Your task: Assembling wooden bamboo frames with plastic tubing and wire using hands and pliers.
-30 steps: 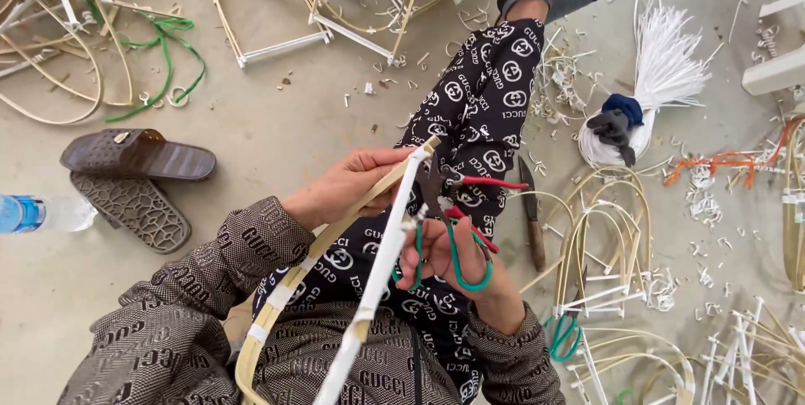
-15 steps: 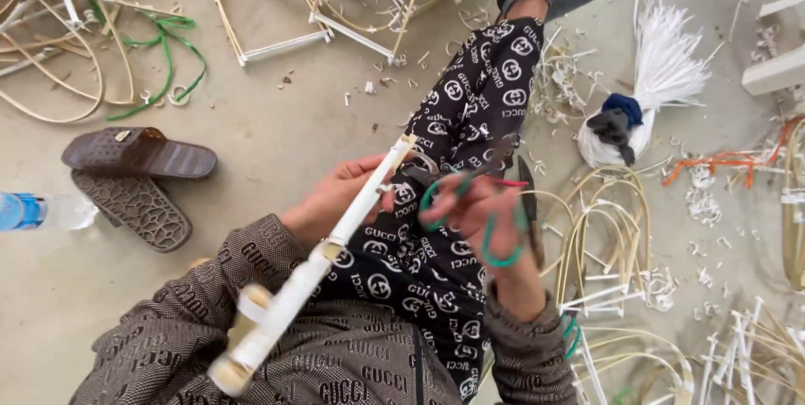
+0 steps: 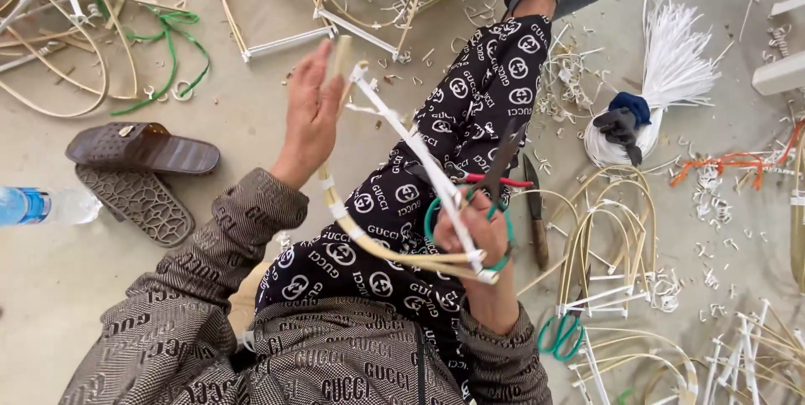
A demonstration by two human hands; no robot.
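Observation:
My left hand [image 3: 310, 116] is raised with fingers spread, its palm against the upper end of a curved bamboo frame [image 3: 394, 204] that is bound with white strips. My right hand [image 3: 471, 233] grips the frame's lower corner together with green-handled scissors [image 3: 486, 195], the blades pointing up and away. The frame arches above my patterned trouser leg [image 3: 470, 111], which stretches out toward the top of the view.
Brown sandals [image 3: 138, 162] and a plastic bottle [image 3: 38, 204] lie at the left. Finished bamboo frames [image 3: 612, 237], a knife [image 3: 537, 216], another pair of green scissors [image 3: 562, 334] and a bundle of white strips [image 3: 671, 70] lie on the right. More bent frames are piled at the top.
The frame has swung from straight along my lap to an open arch. My left hand has let go of its grip and risen up and left; my right hand has dropped lower.

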